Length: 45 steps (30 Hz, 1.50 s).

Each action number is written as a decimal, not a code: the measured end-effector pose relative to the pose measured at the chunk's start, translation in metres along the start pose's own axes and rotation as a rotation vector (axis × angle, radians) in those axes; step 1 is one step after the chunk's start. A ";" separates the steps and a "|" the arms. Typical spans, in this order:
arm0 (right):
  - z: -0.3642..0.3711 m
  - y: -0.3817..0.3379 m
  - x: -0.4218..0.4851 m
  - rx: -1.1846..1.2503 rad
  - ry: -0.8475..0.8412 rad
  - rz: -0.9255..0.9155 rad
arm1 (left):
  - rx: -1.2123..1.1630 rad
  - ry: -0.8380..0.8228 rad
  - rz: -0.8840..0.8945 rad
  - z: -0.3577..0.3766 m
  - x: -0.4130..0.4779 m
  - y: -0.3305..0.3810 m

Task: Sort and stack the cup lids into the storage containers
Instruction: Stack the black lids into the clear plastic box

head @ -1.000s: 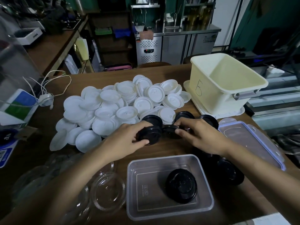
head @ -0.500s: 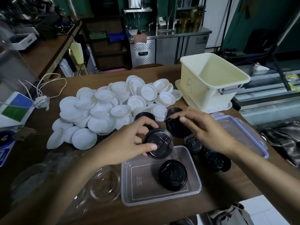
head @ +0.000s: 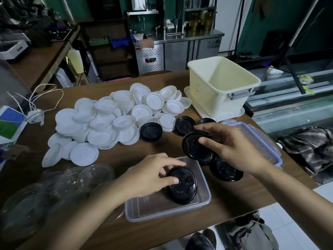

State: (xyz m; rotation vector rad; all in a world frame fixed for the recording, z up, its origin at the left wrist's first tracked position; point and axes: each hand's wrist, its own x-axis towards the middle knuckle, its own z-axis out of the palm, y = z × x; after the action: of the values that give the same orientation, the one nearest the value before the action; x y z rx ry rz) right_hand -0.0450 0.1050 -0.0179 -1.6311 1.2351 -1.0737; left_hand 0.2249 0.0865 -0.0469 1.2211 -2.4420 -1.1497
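A clear plastic container [head: 155, 208] sits at the table's near edge. Inside it stands a short stack of black lids [head: 185, 190], and my left hand [head: 151, 177] rests its fingertips on the top lid. My right hand [head: 232, 147] holds another black lid [head: 194, 147] tilted in the air, just right of and above the container's far corner. Loose black lids lie around: one [head: 151, 131] by the white pile, one [head: 184, 124] farther right, one [head: 227, 171] under my right wrist. A big heap of white lids [head: 108, 123] covers the table's middle left.
A cream tub [head: 221, 87] stands on its lid at the back right. A clear snap-lock lid [head: 259, 141] with a blue rim lies right of my right hand. Clear dome lids [head: 54, 192] pile at the near left. A white cable [head: 36, 112] trails at the far left.
My left hand has carried a black lid down onto the stack in the clear container. My right hand has lifted another black lid off the table.
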 end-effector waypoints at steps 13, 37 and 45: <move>0.018 0.005 -0.019 -0.200 -0.202 0.079 | 0.149 0.087 -0.100 0.006 -0.009 -0.002; 0.035 0.022 -0.015 -0.788 -0.282 -0.260 | 0.037 0.083 0.002 0.019 -0.012 0.003; 0.020 0.022 -0.016 -0.910 -0.303 -0.263 | -0.075 0.044 -0.013 0.016 -0.009 -0.004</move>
State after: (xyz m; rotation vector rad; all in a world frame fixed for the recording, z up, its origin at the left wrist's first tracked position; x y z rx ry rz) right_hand -0.0353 0.1179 -0.0474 -2.5779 1.4131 -0.3487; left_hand 0.2253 0.1008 -0.0589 1.2282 -2.3408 -1.1940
